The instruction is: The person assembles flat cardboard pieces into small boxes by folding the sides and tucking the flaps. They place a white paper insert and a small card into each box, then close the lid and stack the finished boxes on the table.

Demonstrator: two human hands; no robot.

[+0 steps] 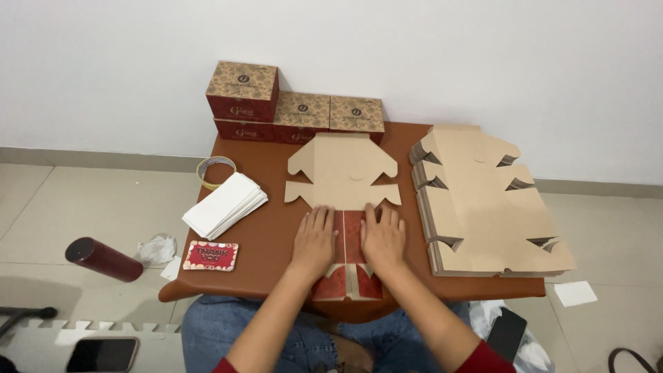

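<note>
Hands flat on box blank, mid-fold

Hands: left hand (314, 238) and right hand (383, 237) both spread wide, palms down, gripping nothing, pressing the flat brown cardboard box blank with red patterned print (343, 181). Blank lies centre of the small brown tabletop (269, 235), near edge hanging over the table's front towards the lap; the red printed flap sits between and under the palms, the plain kraft side fans out beyond the fingertips.

Risks, as I judge them:
- overhanging end unsupported, so uneven palm pressure could skew the crease or let the blank slide off the edge
- tall stack of unfolded kraft blanks (483, 204) just right of the right hand, an elbow nudge could shift it (it already reaches the table's right edge)

Surface: tabletop crowded. Stack of white paper sheets (225, 205) and tape roll (215, 170) left, red printed card (210, 255) at near-left corner, finished red-and-tan boxes (290, 109) along the back by the white wall.

Room: pale tiled floor, dark red cylinder (103, 259) and phone (102, 354) lying on it at left
</note>
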